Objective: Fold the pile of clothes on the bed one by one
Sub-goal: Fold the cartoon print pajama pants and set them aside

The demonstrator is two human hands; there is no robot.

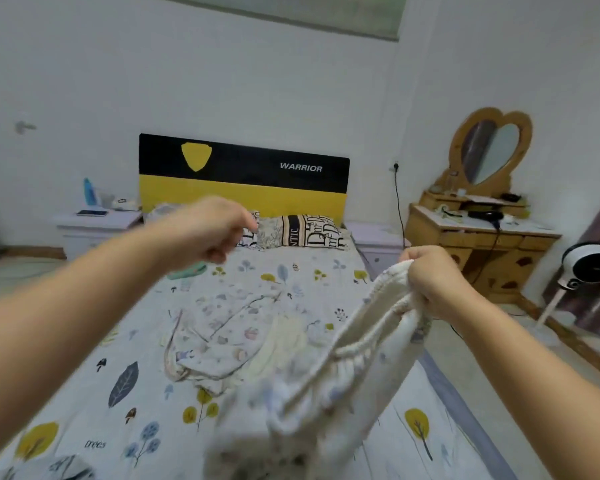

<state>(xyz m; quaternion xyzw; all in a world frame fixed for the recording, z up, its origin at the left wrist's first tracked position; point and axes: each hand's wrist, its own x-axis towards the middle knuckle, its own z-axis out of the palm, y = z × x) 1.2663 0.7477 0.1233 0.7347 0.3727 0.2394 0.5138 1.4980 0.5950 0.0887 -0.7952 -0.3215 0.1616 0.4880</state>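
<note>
Fingers of right hand curled, gripping elastic waistband of white printed cotton garment, raised above leaf-patterned bed sheet. Left hand blurred, fingers loosely curled, holding nothing. Crumpled pale floral clothes lie mid-bed.

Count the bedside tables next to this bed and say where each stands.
2. One bedside table stands left of the headboard, with a phone and a blue bottle on it. The other bedside table stands right of the bed, partly hidden behind the right hand.
</note>
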